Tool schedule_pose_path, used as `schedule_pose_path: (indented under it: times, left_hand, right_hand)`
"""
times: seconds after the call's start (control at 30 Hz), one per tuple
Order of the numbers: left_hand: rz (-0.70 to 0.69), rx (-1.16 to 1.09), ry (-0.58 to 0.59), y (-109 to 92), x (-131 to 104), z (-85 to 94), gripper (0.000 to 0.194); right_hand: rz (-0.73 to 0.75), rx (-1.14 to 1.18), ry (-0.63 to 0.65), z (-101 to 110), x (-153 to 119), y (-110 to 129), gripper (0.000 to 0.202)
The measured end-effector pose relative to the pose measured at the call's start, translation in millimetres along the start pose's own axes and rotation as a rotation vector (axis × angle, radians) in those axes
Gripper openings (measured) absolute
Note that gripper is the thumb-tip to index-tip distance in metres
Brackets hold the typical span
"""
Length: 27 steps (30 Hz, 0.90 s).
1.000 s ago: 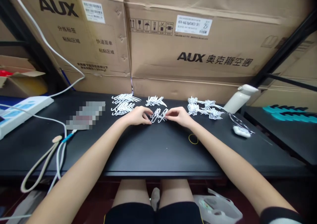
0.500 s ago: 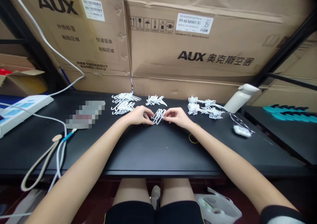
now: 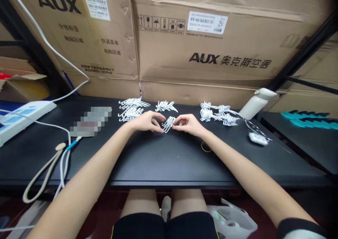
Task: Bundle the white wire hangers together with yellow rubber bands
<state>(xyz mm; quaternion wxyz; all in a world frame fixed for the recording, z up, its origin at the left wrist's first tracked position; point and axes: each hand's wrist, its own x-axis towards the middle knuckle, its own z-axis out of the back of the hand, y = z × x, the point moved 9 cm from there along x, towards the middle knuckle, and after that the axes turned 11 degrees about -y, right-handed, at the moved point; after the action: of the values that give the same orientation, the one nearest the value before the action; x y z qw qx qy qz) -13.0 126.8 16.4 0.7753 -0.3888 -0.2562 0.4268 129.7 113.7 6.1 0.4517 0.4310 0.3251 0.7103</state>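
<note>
i have a small bundle of white hooks (image 3: 168, 124) on the tabletop (image 3: 169, 158), right between my two hands, and i'll call that bundle the middle of the clock, with twelve pointing away from me. my left hand (image 3: 146, 121) comes in from nine o'clock, thumb and forefinger parted in an open curve at the bundle's near-left edge — i can't tell how firmly they touch it, if at all. my right hand (image 3: 188, 124) comes in from three, its thumb and fingertips drawn together and gripping the bundle's right side.

at twelve, just beyond, lies a little heap of white hooks (image 3: 166, 106), and at ten there are bigger rows of white hooks (image 3: 130, 110). between two and three sit tangled clusters of white hooks (image 3: 220, 114); farther out that way a pale bottle (image 3: 256, 104) leans. a white case (image 3: 258, 139) lies just past three, near a thin dark cable (image 3: 253, 128). at four there's a yellow rubber band (image 3: 206, 147), near my right forearm.

toward nine i see a blurred-out flat device (image 3: 91, 122) with a cord plugged in — and past it a white power strip (image 3: 26, 117). big cardboard boxes (image 3: 169, 66) stand behind everything at twelve.
</note>
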Motion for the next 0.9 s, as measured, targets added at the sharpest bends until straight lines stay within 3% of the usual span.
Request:
schedule_pose_path:
  times: [0.07,0.17,0.2,0.33,0.4,0.7,0.8,0.9]
  left_hand:
    - [-0.060,0.147,-0.214,-6,0,31.7,0.049]
    - [-0.005,0.531,-0.728,-6,-16,94.3,0.034]
    - [0.052,0.649,-0.775,-1,-19,103.2,0.032]
    - [0.216,0.861,-0.625,25,-16,102.9,0.024]
    - [0.249,0.892,-0.606,30,-15,100.9,0.020]
    - [0.172,0.794,-0.550,23,-8,78.2,0.016]
    - [0.075,0.614,-0.614,13,-5,76.3,0.020]
    - [-0.006,0.311,-0.708,1,-7,78.3,0.030]
  right_hand:
    - [-0.011,0.021,-0.040,7,2,0,0.034]
    - [-0.041,0.060,-0.139,19,5,-2,0.034]
    - [-0.047,0.067,-0.167,22,5,-2,0.033]
    - [-0.052,0.039,-0.205,23,4,0,0.033]
    - [-0.049,0.032,-0.206,22,3,1,0.034]
    - [-0.039,0.038,-0.266,28,4,-4,0.031]
    - [-0.026,0.060,-0.400,43,5,-6,0.025]
    - [0.019,0.097,-0.674,70,-2,-2,0.019]
